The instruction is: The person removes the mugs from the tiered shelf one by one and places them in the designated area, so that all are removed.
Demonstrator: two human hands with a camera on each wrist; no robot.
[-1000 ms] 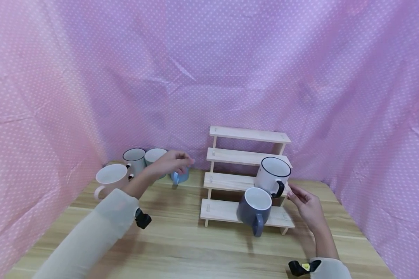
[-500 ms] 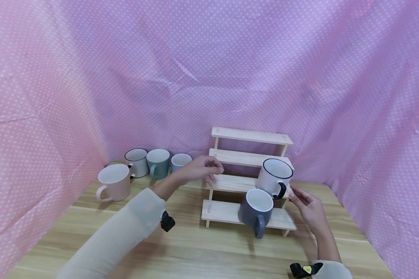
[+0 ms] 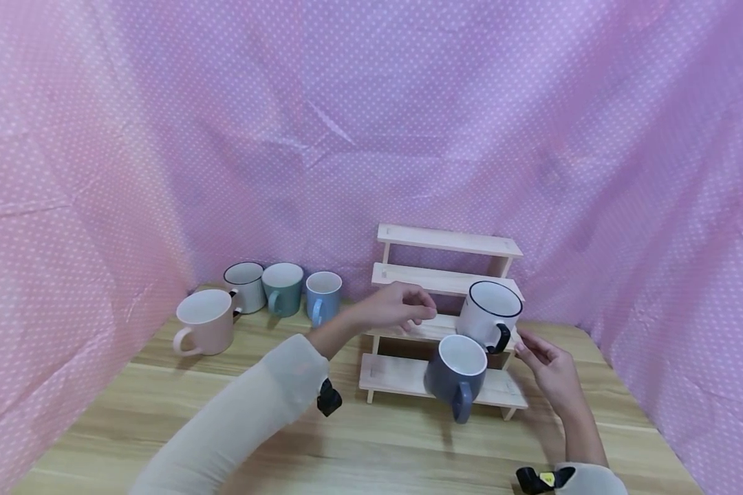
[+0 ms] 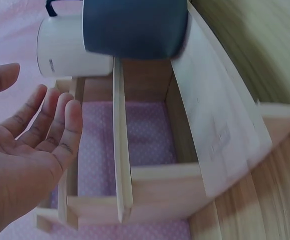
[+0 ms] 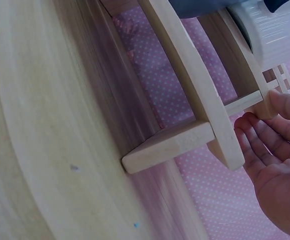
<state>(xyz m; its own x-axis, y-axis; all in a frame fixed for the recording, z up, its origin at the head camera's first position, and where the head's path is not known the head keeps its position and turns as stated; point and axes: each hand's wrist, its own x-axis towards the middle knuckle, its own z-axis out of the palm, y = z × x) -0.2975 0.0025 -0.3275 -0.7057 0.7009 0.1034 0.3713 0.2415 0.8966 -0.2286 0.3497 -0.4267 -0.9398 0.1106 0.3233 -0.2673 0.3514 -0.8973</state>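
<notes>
A wooden tiered rack point(image 3: 446, 240) stands on the table. On its lowest step sits a dark grey mug point(image 3: 455, 371), and one step higher a white mug point(image 3: 488, 313) with a black rim and black handle. My left hand point(image 3: 399, 307) hovers before that second step, left of the white mug, its fingers loosely bent around nothing. In the left wrist view its fingertips point(image 4: 74, 112) are apart from both mugs. My right hand point(image 3: 554, 371) pinches the right end of the second step, thumb point(image 5: 287, 103) above and fingers below, as the right wrist view shows.
Left on the table point(image 3: 371, 447) are a pink mug point(image 3: 207, 326), a ribbed white mug point(image 3: 248, 292) with a dark rim, a green mug point(image 3: 285, 292) and a light blue mug point(image 3: 324, 295). Pink dotted cloth point(image 3: 371, 124) hangs behind and at both sides.
My left hand has moved right, from over the light blue mug to the rack's second step, uncovering the mugs at left. My right hand has stayed at the rack's end.
</notes>
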